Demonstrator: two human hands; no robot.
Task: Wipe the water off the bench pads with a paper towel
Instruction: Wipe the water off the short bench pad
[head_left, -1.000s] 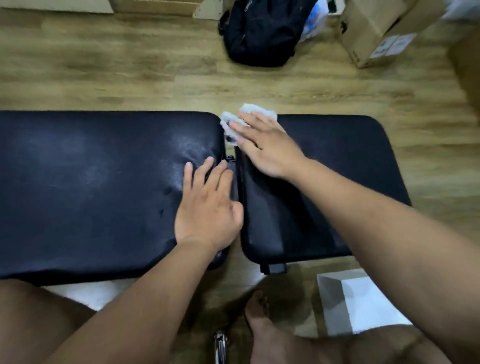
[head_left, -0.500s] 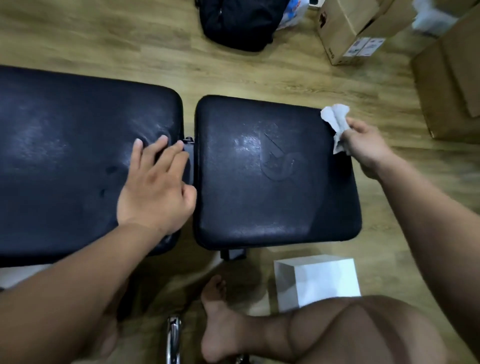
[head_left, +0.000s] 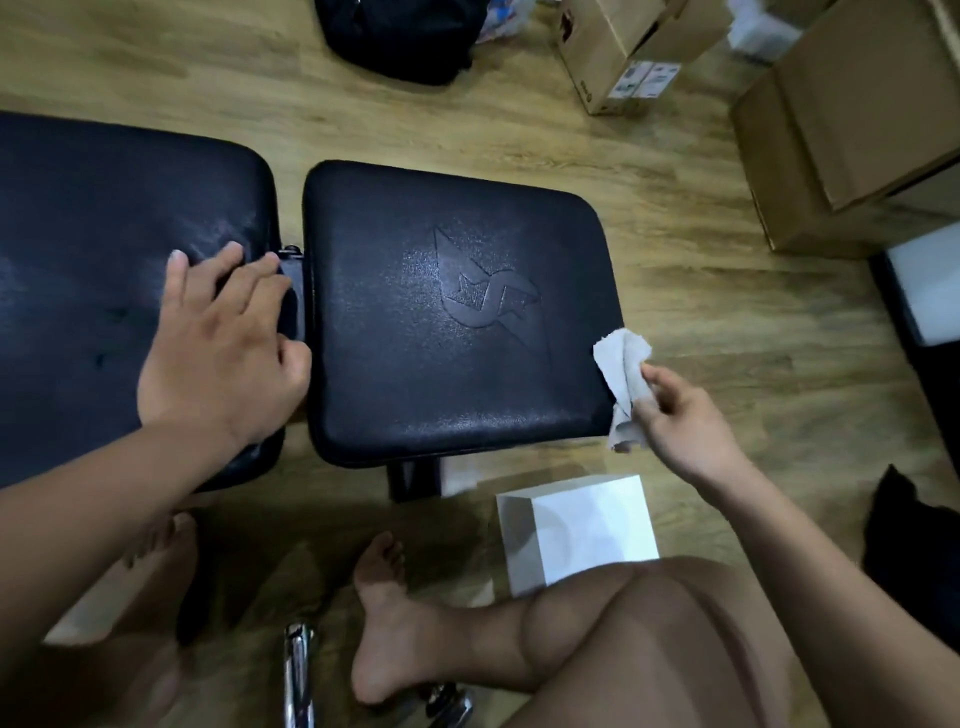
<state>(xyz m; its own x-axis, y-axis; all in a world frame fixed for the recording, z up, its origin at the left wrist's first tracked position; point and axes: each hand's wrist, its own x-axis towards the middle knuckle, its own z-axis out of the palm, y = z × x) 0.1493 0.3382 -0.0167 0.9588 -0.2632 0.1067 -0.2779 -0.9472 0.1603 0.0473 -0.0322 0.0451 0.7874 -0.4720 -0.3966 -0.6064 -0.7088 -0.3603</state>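
Two black bench pads lie side by side over a wooden floor. The long pad (head_left: 93, 270) fills the left; the square seat pad (head_left: 415, 374) with an embossed logo sits in the middle. My left hand (head_left: 218, 353) rests flat on the long pad's right end, fingers spread toward the gap and its metal hinge (head_left: 291, 260). My right hand (head_left: 680, 421) pinches a crumpled white paper towel (head_left: 621, 374) at the seat pad's right edge, near its front corner. Faint wet sheen shows on both pads.
A white box (head_left: 587, 525) stands on the floor just in front of the seat pad. Cardboard boxes (head_left: 841, 130) are stacked at the back right, a black bag (head_left: 400, 36) at the back. My bare feet (head_left: 384, 613) and a chrome bar (head_left: 298, 670) are below.
My right hand carried the towel from the gap between the pads across the seat pad to its far right corner, then down its right edge. My left hand stayed put.
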